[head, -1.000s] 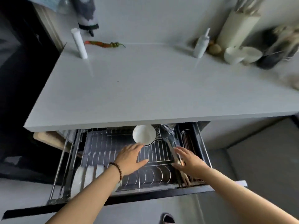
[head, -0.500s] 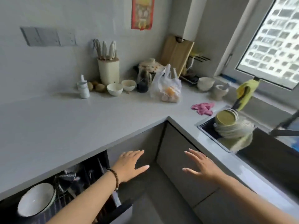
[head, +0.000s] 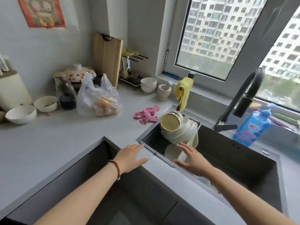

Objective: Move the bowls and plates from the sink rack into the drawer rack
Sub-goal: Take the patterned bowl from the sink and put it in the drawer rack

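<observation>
At the left end of the sink, on the dark sink rack (head: pixel 154 143), the stack of bowls and plates (head: pixel 178 132) leans over, its long axis tilted toward the window, a yellow-bottomed bowl (head: pixel 170 123) on top; one plate (head: pixel 174 153) stands just below it; the right hand (head: pixel 194 159), open and empty, is nearest, almost at this plate; the left hand (head: pixel 129 157), also open, hovers beside the rack's corner.
</observation>
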Demonstrator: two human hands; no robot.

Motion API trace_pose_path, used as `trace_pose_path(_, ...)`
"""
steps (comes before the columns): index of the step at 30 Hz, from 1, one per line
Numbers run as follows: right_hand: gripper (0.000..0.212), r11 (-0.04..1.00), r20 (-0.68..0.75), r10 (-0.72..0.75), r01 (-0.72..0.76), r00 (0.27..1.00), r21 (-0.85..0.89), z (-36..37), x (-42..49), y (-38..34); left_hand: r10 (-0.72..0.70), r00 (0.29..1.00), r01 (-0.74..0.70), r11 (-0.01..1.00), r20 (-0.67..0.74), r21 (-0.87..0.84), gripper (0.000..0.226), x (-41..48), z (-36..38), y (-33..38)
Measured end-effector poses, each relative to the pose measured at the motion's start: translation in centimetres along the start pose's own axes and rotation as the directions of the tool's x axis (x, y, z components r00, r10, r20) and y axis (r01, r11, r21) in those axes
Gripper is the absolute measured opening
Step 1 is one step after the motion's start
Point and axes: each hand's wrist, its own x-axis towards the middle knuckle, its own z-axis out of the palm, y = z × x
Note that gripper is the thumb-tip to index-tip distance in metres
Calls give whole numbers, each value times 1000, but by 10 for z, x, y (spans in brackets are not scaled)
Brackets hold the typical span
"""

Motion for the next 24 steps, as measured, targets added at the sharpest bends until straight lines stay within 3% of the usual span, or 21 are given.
trace_pose_path(8, 79, 985, -10, 146, -144, 989, 99, -12, 111, 38, 51, 997, -45, 992, 49, -114, 72, 168, -12, 0)
trace_pose_path(14, 72, 968, -52, 211, -201, 976, 147, -18, 166, 56, 52, 994, -30, 974, 93, -223, 61, 246, -7, 0)
trace_pose_path(24, 68, 999, -142, 27, -32, 990, -34, 4, 218, 72, 11, 985, 51, 936, 172, -349, 50, 307, 30, -9)
